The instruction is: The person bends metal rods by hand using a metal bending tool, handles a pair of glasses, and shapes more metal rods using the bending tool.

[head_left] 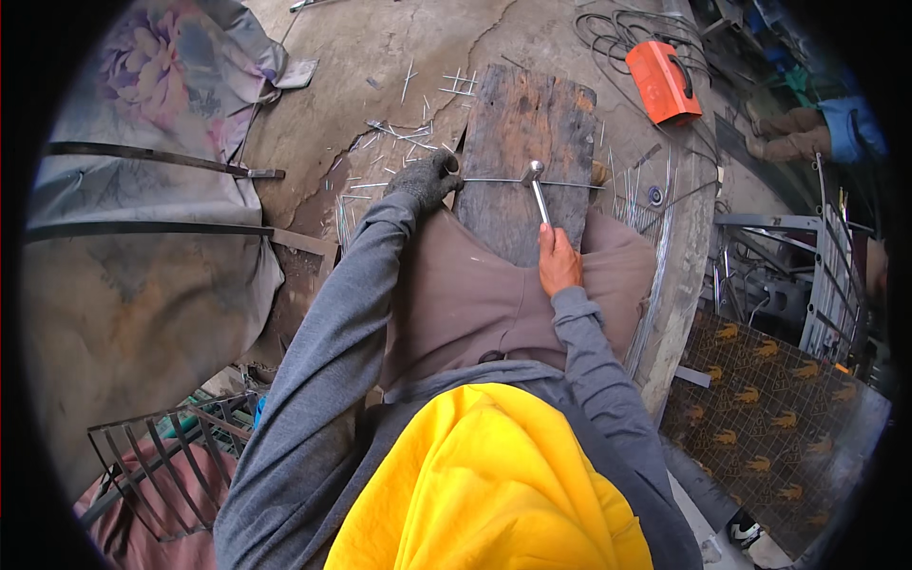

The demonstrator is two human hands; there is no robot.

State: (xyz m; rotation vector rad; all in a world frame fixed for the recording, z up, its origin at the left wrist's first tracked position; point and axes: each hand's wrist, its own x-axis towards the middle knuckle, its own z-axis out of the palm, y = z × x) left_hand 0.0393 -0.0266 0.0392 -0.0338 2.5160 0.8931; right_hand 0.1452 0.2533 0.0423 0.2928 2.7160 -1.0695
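Observation:
A dark, weathered wooden board (532,114) lies in front of me, its near end between my thighs. Across it runs a thin metal rod (492,180), sticking out past the right edge. My left hand (423,180), in a dark grey glove, is closed on the rod's left part beside the board. Bare and wrapped round the handle of a hammer (541,199), my right hand (560,263) is over the board's near right part. The hammer's head is at the rod near the board's middle; whether they touch, I cannot tell.
Short cut rod pieces (408,135) litter the concrete at the left. Long thin rods (650,309) lie along my right side. Beyond are an orange-red box with a black handle (662,84) and coiled cables (608,33). Another person (812,128) is at the far right.

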